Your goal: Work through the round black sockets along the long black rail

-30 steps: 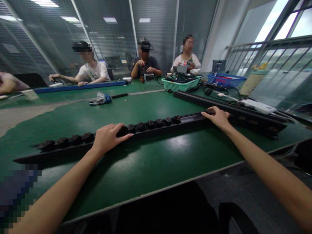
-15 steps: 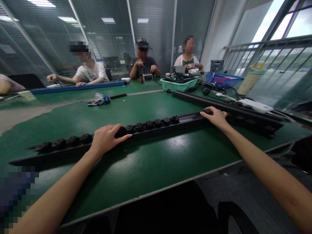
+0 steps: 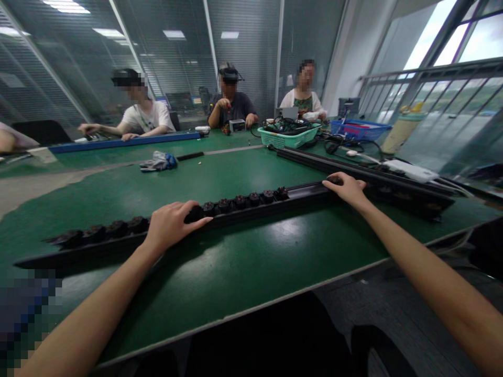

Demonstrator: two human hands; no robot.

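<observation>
A long black rail lies across the green table, with a row of several small black round parts seated along it. My left hand rests on the rail near its middle, fingers curled over the row of parts. My right hand is further right on the same rail, fingers wrapped over its top. More black parts sit on the rail left of my left hand.
A second black rail lies behind the first. A green basket of cables, a blue bin and a white power strip stand at the back right. Grey gloves lie mid-table. Three people sit across the table.
Almost nothing moved: both hands stay on the rail. The view shifted slightly.
</observation>
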